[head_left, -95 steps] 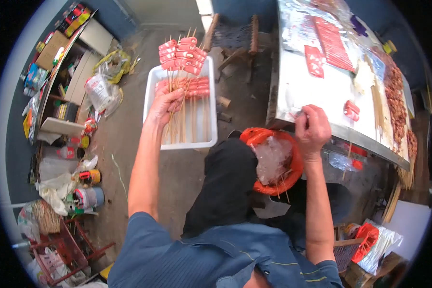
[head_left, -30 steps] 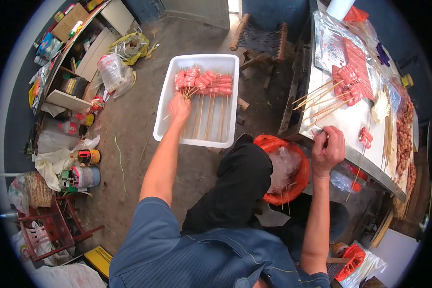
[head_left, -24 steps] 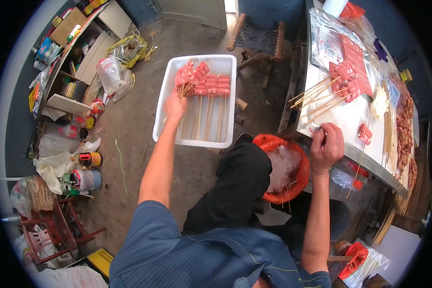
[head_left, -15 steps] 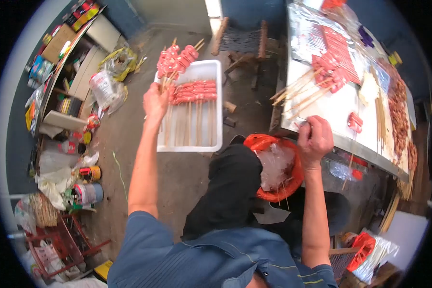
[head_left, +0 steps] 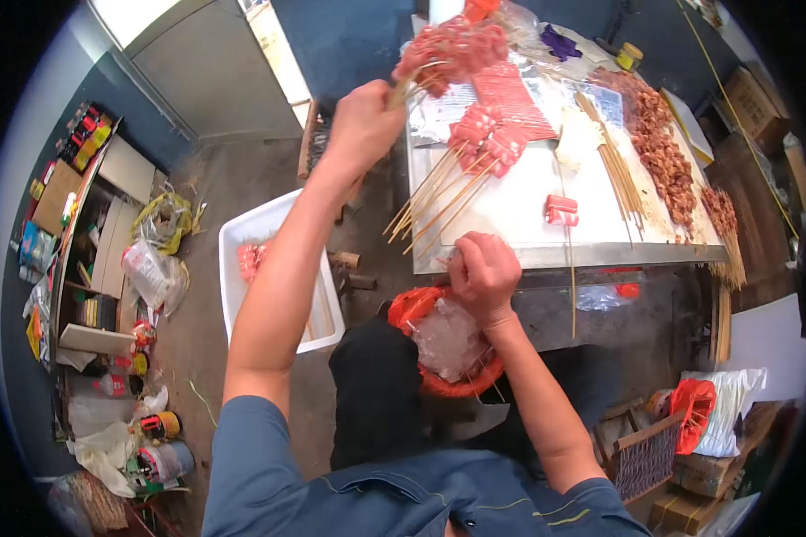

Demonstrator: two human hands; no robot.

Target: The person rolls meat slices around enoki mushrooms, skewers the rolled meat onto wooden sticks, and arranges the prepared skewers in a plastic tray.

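Note:
My left hand (head_left: 364, 125) is closed round a bunch of skewers, whose pink meat (head_left: 452, 52) is over the back left of the white table (head_left: 519, 201). Fingers curled, my right hand (head_left: 485, 273) is at the table's front edge; what it pinches, if anything, is too small to make out. Behind it a pile of meat skewers (head_left: 488, 139) lies with its sticks pointing toward the front left. A single skewer (head_left: 561, 210) rests farther right, its stick past the edge. The white tray (head_left: 233, 291) on the floor holds more skewers, partly hidden by my left forearm.
Bare sticks (head_left: 611, 161) and a heap of darker meat pieces (head_left: 663, 152) lie on the table's right part. An orange-lined bucket (head_left: 434, 380) stands beneath the front edge, by my legs. A cluttered shelf (head_left: 94, 251) is at the far left, and a stool (head_left: 318, 134) stands behind the tray.
My left hand has carried its bunch of skewers from beside the tray up and across to the table. The view has turned right. My right hand stays closed by the table edge.

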